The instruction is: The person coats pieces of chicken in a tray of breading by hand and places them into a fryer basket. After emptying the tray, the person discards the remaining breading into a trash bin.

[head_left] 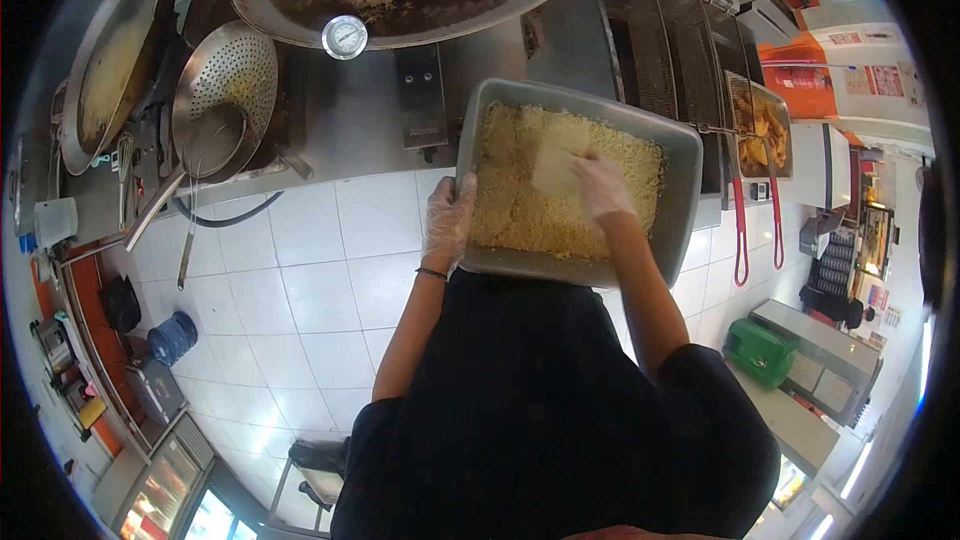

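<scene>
Your clear-gloved left hand [448,217] clamps the left rim of a deep, grey, rectangular tub [688,190], held before your body at the steel counter's [350,130] edge. Your clear-gloved right hand [603,190] closes on the right edge of a pale, flat, rounded scraper-like piece [553,158] over golden, coarse crumbs [535,228] inside; exact fingertip placement blurred. Tub likely stiff, weighty, slick under plastic: rim hold best. Piece probably light; edge pinch suits. Crumbs seem loose, spillable.

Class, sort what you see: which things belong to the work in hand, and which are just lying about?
In use:
- grey tub, gripped by the left hand
- yellowish crumbly food inside
- pale flat tool in the right hand

Apparently lying about:
- perforated strainer
- blue bottle
- green container
</scene>
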### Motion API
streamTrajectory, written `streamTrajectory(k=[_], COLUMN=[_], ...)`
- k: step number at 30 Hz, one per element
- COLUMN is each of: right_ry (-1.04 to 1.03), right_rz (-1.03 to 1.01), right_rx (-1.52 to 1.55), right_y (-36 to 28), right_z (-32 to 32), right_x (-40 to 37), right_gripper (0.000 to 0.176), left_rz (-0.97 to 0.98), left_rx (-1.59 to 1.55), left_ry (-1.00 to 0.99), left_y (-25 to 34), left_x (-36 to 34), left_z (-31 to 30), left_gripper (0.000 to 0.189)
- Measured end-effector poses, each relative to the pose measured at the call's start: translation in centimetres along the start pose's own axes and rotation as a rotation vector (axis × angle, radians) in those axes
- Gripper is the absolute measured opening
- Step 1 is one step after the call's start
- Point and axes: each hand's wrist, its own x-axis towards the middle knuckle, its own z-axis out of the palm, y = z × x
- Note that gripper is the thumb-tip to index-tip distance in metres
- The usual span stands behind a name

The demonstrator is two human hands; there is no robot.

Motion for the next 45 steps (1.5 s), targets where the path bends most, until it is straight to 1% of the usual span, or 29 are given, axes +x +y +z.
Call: streamTrajectory(k=[1, 3, 6, 7, 9, 11, 13, 15, 17, 19, 21, 23, 26, 29, 30, 32, 35, 38, 41, 43, 44, 45], right_ry=[0.074, 0.279, 0.438, 0.081, -0.023, -0.085, -0.250, -0.346, -0.375, -0.340, -0.339, -0.364, -0.524, -0.410, -0.457, -0.553, -0.604, -0.615, -0.344, -0.259, -0.216, -0.248], right_rz=[0.016, 0.235, -0.267, 0.007, -0.388, -0.556, -0.519, -0.515, -0.549, -0.629, -0.675, -0.687, -0.666, -0.799, -0.716, -0.549, -0.358, -0.367, -0.478, -0.408, -0.372, -0.304], right_rx=[-0.290, -0.619, -0.354, -0.223, -0.390, -0.912, -1.117, -1.211, -1.199, -1.285, -1.265, -1.143, -1.079, -0.535, -0.518, -0.478, -0.391, -0.350, -0.451, -0.637, -0.729, -0.877], right_y=[1.3, 0.7, -2.0, -1.5, -2.4, -3.8, -4.9, -4.5, -3.5, -5.2, -5.1, -3.5, -6.7, -0.2, -1.1, -6.2, -6.7, -7.8, -4.1, 0.9, 2.3, 0.9], right_z=[-1.3, -2.9, -1.6, 0.1, 4.6, 9.2, 11.1, 11.7, 11.6, 9.7, 9.4, 10.3, 8.1, 9.3, 7.8, 2.9, -2.5, -8.0, -8.8, -6.8, -6.2, -6.3], right_x=[-0.5, -2.1, -3.8, -2.5, -0.7, 0.8, 1.4, 2.4, 3.1, 1.5, 1.2, 2.3, -0.5, 0.0, -0.6, -3.0, -4.8, -5.0, -1.5, 3.6, 5.0, 4.6], right_gripper=[0.042, 0.038, 0.038, 0.041, 0.042, 0.048, 0.053, 0.054, 0.050, 0.046, 0.043, 0.040, 0.035, 0.025, 0.025, 0.027, 0.032, 0.030, 0.031, 0.036, 0.038, 0.041], left_rz=[-0.023, -0.036, -0.015, -0.009, 0.004, 0.007, 0.004, 0.029, 0.076, 0.025, -0.001, 0.007, 0.037, 0.009, 0.012, 0.012, -0.005, -0.010, -0.026, 0.001, 0.015, 0.011], left_rx=[0.033, 0.041, 0.024, 0.049, 0.046, -0.009, 0.023, 0.007, -0.053, 0.033, 0.078, 0.081, 0.028, -0.002, 0.016, 0.055, 0.003, 0.037, 0.020, -0.003, -0.015, 0.003], left_ry=[-0.004, -0.009, -0.002, 0.001, -0.004, -0.012, 0.011, 0.035, 0.059, 0.023, 0.002, -0.004, 0.023, -0.011, 0.006, 0.045, -0.014, -0.015, -0.019, 0.016, 0.035, 0.032], left_y=[0.7, 1.3, 1.7, 1.8, 2.3, 2.6, 3.1, 2.7, 1.0, 1.4, 1.7, 1.9, 1.4, 2.4, 2.7, 3.0, 1.7, -0.2, -1.0, 0.2, 0.7, 0.4], left_x=[-0.1, -0.2, -0.4, -0.6, -0.6, -0.8, -1.0, -0.8, -0.3, -0.5, -0.8, -0.8, -0.6, -1.1, -1.1, -1.3, -0.7, 0.3, 0.6, 0.1, -0.1, 0.0], left_z=[-0.2, -0.2, -0.2, -0.3, -0.3, -0.2, -0.1, 0.1, 0.5, 0.0, -0.4, -0.4, -0.1, -0.3, -0.1, 0.0, -0.2, -0.1, 0.0, 0.2, 0.3, 0.3], left_gripper=[0.043, 0.043, 0.043, 0.043, 0.044, 0.046, 0.048, 0.049, 0.049, 0.051, 0.052, 0.051, 0.051, 0.050, 0.049, 0.048, 0.046, 0.044, 0.042, 0.044, 0.047, 0.046])
